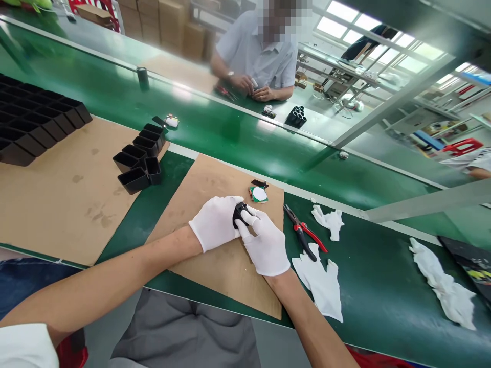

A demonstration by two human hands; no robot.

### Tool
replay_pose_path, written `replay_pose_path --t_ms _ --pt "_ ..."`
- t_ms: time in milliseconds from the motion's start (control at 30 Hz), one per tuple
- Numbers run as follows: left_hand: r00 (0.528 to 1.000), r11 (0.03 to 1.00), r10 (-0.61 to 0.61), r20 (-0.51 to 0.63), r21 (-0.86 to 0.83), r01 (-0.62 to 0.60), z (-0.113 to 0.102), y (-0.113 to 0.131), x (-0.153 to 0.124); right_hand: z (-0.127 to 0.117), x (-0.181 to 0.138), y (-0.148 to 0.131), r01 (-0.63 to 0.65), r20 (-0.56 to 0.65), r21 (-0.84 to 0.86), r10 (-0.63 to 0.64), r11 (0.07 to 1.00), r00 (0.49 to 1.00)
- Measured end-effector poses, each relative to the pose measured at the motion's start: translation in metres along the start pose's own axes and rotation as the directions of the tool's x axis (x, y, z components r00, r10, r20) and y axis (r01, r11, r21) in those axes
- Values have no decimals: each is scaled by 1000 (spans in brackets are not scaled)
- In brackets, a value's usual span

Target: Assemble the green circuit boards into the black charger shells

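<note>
Both my hands wear white gloves and meet over a brown cardboard sheet (215,276). My left hand (215,222) is closed around a small black plastic part (238,210). My right hand (264,243) presses its fingers onto the same part from the right. Just beyond them on the cardboard lies a small green circuit board with a white round disc (259,194) and a small black piece (259,183).
Red-handled pliers (305,236) and spare white gloves (324,283) lie to the right on the green bench. Black plastic housings (140,158) and trays (34,128) sit left. A crumpled white cloth (445,286) is far right. Across the belt (215,130) another person works with both hands.
</note>
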State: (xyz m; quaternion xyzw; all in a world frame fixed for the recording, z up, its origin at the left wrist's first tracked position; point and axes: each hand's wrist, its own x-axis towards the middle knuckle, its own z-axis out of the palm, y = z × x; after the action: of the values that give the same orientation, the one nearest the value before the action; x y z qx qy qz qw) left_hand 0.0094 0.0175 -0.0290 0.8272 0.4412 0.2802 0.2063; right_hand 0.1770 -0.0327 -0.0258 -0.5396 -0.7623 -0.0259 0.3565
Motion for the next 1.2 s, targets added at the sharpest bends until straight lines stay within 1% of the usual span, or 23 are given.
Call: replay_pose_path --t_ms 67,133,233,300,400,500,600,700,767,833,900,967,1033,1100,1200 --pt "995 995 94 37 -44 -92 -15 -13 6 -5 3 -1 9 -23 -8 -9 1000 1000" --pt "990 987 139 29 -87 -136 -31 -29 13 -12 5 -5 12 -58 -18 -13 1000 998" --pt "996 990 68 -62 -123 -75 -45 -50 21 -19 1 -12 -1 -70 -40 -1 999 998" --pt "995 990 25 -97 -134 -38 -46 -57 23 -16 -8 -15 1 -26 -44 -2 999 1000" --pt "994 991 6 -109 -131 -20 -43 -58 22 -4 -21 -13 -2 30 -38 3 999 1000" --pt "995 991 6 -99 -131 -20 -40 -55 20 3 -26 -9 -15 3 -19 15 1000 1000" --pt "996 988 13 -85 -153 -25 -40 -54 19 1 -24 -10 -13 -23 33 14 999 1000" --pt "998 975 47 -31 -218 -52 -41 -50 18 -4 -21 -12 -18 -14 105 19 994 1000" --pt "992 949 113 51 -301 -92 -41 -45 16 -7 -19 -12 -47 -5 148 49 988 999" --pt "968 911 201 148 -392 -129 -40 -38 13 -8 -18 -9 -103 2 185 105 977 995" --pt "942 882 254 218 -453 -133 -39 -32 12 -9 -17 -5 -159 13 223 160 962 987" --pt "936 875 246 250 -474 -103 -36 -29 11 -10 -16 -2 -186 23 260 186 948 982" --pt "943 876 210 259 -478 -64 -34 -29 11 -12 -15 0 -179 23 285 179 942 984" --pt "945 875 188 269 -483 -36 -32 -31 11 -14 -13 -1 -146 24 290 146 946 989" --pt "932 864 197 305 -502 -18 -30 -34 12 -15 -13 -3 -80 57 283 66 956 996"
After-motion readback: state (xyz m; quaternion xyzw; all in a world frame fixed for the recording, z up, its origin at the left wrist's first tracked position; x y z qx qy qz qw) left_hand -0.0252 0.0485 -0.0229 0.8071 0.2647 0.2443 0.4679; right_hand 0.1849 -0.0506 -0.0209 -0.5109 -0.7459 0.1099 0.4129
